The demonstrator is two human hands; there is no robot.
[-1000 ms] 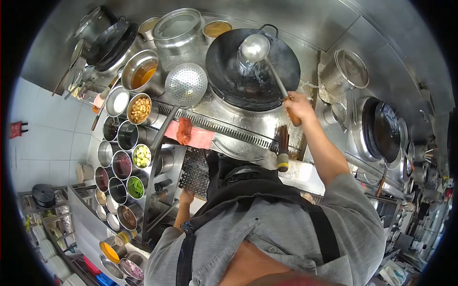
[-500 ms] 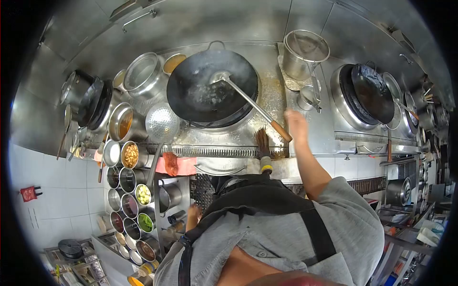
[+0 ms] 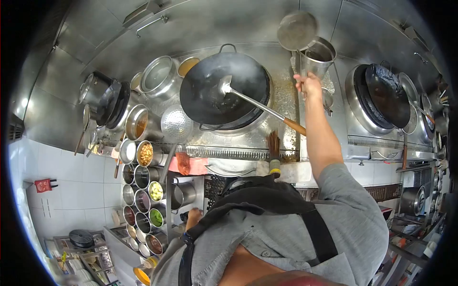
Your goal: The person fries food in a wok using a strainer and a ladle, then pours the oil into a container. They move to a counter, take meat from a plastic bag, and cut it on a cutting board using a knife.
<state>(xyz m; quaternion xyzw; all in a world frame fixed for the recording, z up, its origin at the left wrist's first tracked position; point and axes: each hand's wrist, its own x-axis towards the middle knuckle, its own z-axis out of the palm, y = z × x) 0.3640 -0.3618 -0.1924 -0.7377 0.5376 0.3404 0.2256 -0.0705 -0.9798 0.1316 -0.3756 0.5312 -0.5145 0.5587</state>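
Right hand: your fingers close round the handle of the strainer, beside the pot. Left hand: low at your side, cannot tell finger state. Ladle lies in the wok.

Right hand holding a round strainer, ladle resting in a dark wok

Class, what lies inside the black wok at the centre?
A ladle lies with its head in the wok, its wooden handle past the rim. The surface beneath the head is hidden.
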